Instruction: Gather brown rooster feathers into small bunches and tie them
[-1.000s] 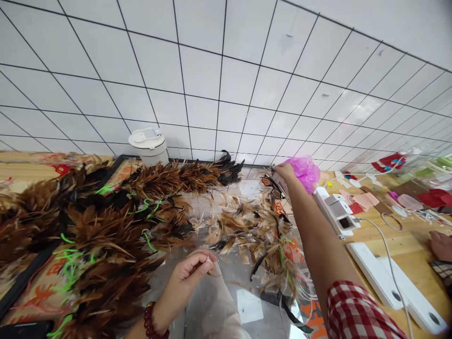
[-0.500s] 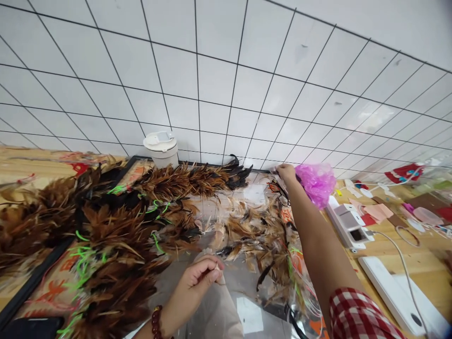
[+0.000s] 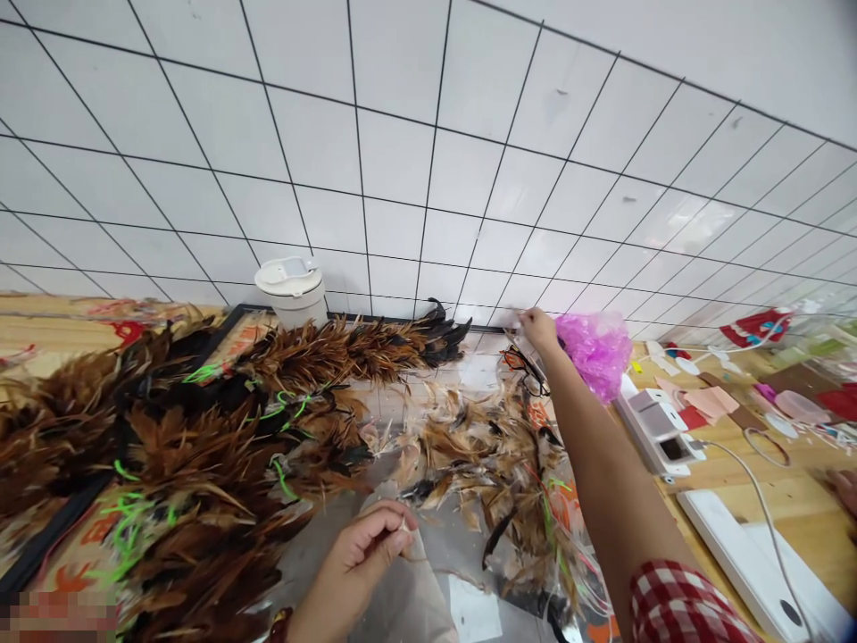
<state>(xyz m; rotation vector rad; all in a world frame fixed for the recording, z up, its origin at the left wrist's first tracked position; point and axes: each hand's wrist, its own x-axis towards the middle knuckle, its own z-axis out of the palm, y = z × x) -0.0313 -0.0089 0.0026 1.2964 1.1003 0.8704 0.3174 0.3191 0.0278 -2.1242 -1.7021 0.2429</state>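
Note:
My left hand (image 3: 365,558) is low in the middle with thumb and forefinger pinched. A small pale tip shows at the pinch, but I cannot make out what it is. Beneath the hand lies a greyish cloth (image 3: 425,603), and a thin brownish strand (image 3: 461,576) runs just to its right. Stretched far toward the wall, my right hand (image 3: 537,329) has its fingers closed; whatever is in them is too small to name. Black-framed glasses (image 3: 528,368) lie just below it. Loose brown feathers (image 3: 461,438) are spread between the two hands.
Bushy brown feather strips (image 3: 335,348) with green ties fill the left. A white lidded tub (image 3: 293,290) stands at the tiled wall. A crumpled pink plastic bag (image 3: 595,353), a power strip (image 3: 660,429) and a white device (image 3: 750,554) are right. Another hand (image 3: 844,487) shows at the right edge.
The view has shifted slightly. Both my hands stay in nearly the same places, fingers closed. A thin strand now shows beside my left hand, and another hand has appeared at the right edge.

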